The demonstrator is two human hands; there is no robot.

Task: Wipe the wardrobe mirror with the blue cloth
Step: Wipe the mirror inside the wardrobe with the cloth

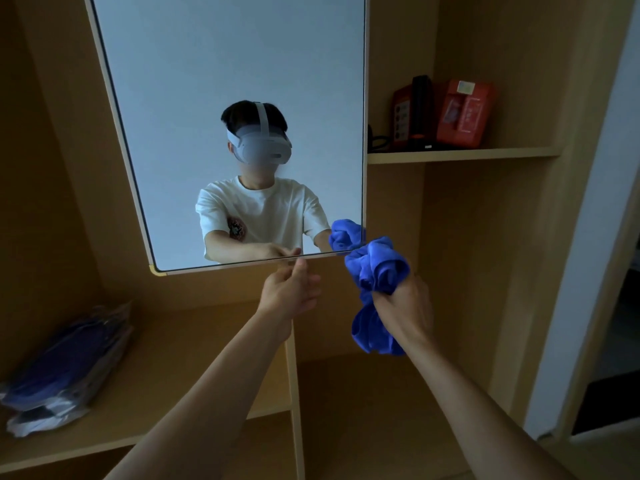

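The right hand (pixel 405 306) is clenched tight around the cloth (pixel 377 268), fingers wrapped about its middle. The cloth's bunched top presses against the lower right corner of the mirror (pixel 225 81), and a loose tail hangs below the fist. The left hand (pixel 289 291) reaches to the mirror's bottom edge, thumb up at the frame and fingers loosely curled; whether it grips the frame or only touches it cannot be told.

The mirror is a tall panel with a pale frame and rounded corners, tilted in the view, reflecting a person in a white T-shirt and a headset. Around it stands a tan wooden wardrobe (pixel 485 254). On the upper right shelf (pixel 464 155) sit red boxes (pixel 460 112) beside a black item (pixel 420 109). On the lower left shelf (pixel 194 368) lies a stack of plastic-wrapped packets (pixel 65 362).
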